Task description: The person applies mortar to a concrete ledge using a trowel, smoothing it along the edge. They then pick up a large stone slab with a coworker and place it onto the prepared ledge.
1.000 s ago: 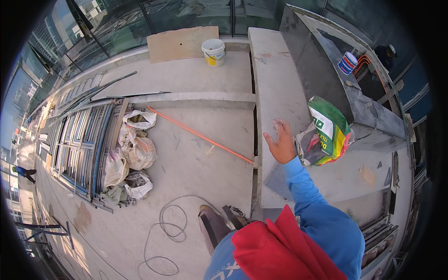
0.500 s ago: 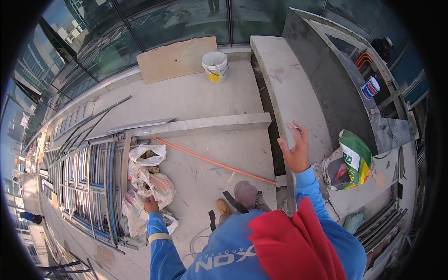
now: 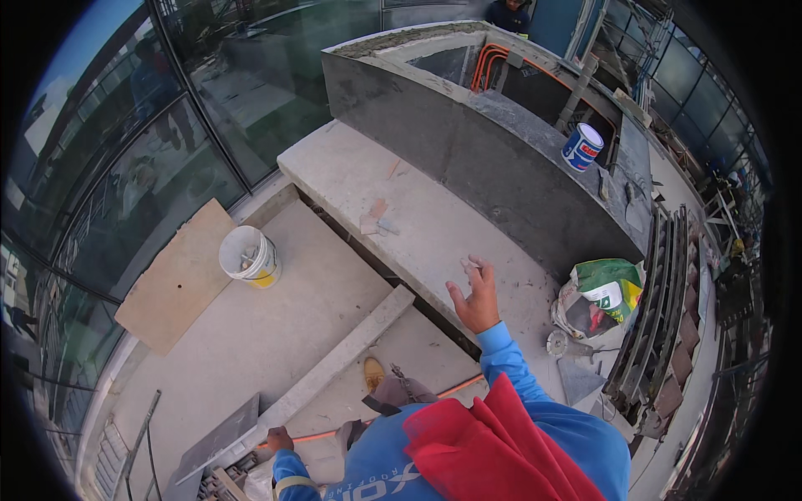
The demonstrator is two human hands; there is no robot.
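My right hand (image 3: 478,305) is raised over the pale concrete ledge (image 3: 418,200), palm partly turned up, fingers spread, nothing in it. Off to its right stands an open green and white plastic sack (image 3: 608,288) with something red inside. Beside the sack lies what looks like an angle grinder (image 3: 568,343), its round disc facing up. My left hand (image 3: 280,439) hangs low at my side, above the end of a low concrete curb (image 3: 334,359); its fingers are mostly hidden from above. A white bucket (image 3: 251,257) with things in it sits on the floor at left.
A dark grey panelled wall (image 3: 493,167) backs the ledge, with a blue paint can (image 3: 582,148) on top and orange conduits (image 3: 486,65) behind. Tile scraps (image 3: 376,219) lie on the ledge. A tan board (image 3: 180,280) leans by the glass. Another person (image 3: 508,15) is at the far side.
My view has swung right and I have moved nearer the ledge. The white sacks and the metal frames on the left have mostly left view. My right hand stays raised and open.
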